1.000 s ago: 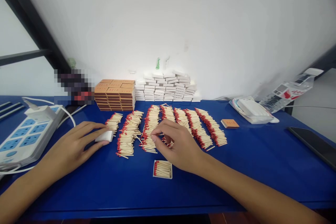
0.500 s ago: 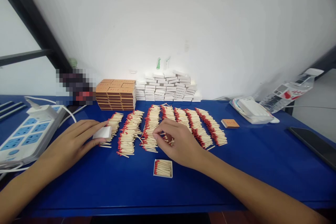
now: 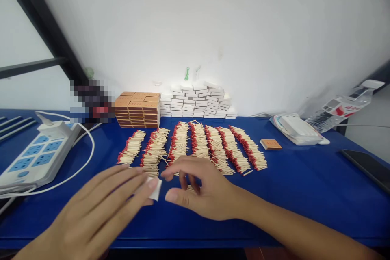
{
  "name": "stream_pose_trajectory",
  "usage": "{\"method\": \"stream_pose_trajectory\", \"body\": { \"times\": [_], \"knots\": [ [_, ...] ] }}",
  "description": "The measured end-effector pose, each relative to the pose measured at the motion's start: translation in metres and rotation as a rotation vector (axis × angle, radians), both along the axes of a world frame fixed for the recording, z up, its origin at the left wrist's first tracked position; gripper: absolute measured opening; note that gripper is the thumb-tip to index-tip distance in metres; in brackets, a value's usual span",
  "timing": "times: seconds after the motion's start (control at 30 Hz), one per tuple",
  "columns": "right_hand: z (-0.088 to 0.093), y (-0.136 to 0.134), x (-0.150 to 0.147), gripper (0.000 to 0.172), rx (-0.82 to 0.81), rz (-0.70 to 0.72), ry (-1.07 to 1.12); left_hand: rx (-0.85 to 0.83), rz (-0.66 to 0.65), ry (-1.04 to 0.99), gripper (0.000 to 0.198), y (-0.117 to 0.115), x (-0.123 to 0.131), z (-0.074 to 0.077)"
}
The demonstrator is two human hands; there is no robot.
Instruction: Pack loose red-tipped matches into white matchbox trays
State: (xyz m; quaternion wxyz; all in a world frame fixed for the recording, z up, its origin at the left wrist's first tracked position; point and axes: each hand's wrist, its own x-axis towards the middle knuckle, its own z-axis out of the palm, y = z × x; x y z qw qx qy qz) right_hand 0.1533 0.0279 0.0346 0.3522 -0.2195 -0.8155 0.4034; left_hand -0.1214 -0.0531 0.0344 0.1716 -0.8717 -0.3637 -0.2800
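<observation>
- A blue table ran along a white wall. From its centre, a brown matchbox stack stood at eleven o'clock and a white box stack at twelve.
- A power strip lay at nine o'clock. A lone orange matchbox and a plastic packet sat at two, and a dark phone lay at three.
- Seven rows of red-tipped matches fanned across the middle.
- The left hand pinched a small white box, plain and tilted, between its fingertips and thumb at six o'clock, just above the cloth.
- The right hand curled beside it, fingers bent and thumb forward, over a few pale matchsticks; whether it gripped them could not be told.
- Half a second before, the left hand had held the box at nine o'clock beside the leftmost row. It had since swung in to meet the right hand, which had drawn back from the rows.
- The open tray of matches seen earlier at six o'clock was now hidden beneath the right hand.
</observation>
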Motion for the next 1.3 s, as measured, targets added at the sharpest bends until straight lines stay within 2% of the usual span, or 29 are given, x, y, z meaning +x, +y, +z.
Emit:
{"method": "stream_pose_trajectory", "body": {
  "times": [0.1,0.23,0.37,0.47,0.53,0.63,0.7,0.8,0.97,1.17,1.3],
  "knots": [
    [0.003,-0.008,-0.004,0.017,0.008,0.026,0.041,0.122,-0.113,0.094,0.053,0.003,0.015,-0.004],
    [0.007,-0.006,-0.002,0.013,-0.018,-0.023,0.093,0.166,-0.127,0.085,0.052,0.022,0.022,-0.001],
    [0.021,0.014,0.016,0.018,0.024,-0.112,0.075,0.190,-0.129,0.069,0.053,0.038,0.019,0.009],
    [0.033,0.049,0.050,0.020,0.116,-0.293,0.001,0.253,-0.123,0.119,0.052,0.047,0.005,0.017],
    [0.037,0.079,0.083,0.022,0.184,-0.523,-0.031,0.228,-0.062,0.116,0.048,0.050,-0.010,0.020],
    [0.034,0.125,0.135,0.024,0.340,-0.889,-0.177,0.173,0.032,0.104,0.029,0.049,-0.034,0.019],
    [0.026,0.151,0.163,0.025,0.373,-1.011,-0.349,0.085,0.077,0.096,0.021,0.046,-0.050,0.012],
    [0.010,0.178,0.191,0.023,0.384,-1.017,-0.653,-0.084,0.165,0.037,0.025,0.042,-0.072,-0.003],
    [-0.013,0.198,0.216,0.024,0.325,-0.973,-0.815,-0.208,0.245,0.011,0.031,0.042,-0.091,-0.021],
    [-0.029,0.210,0.231,0.030,0.310,-0.934,-0.890,-0.182,0.206,0.034,0.038,0.053,-0.088,-0.020],
    [-0.035,0.215,0.227,0.025,0.341,-0.936,-0.892,-0.111,0.129,0.088,0.041,0.063,-0.081,-0.014]
  ]
}}
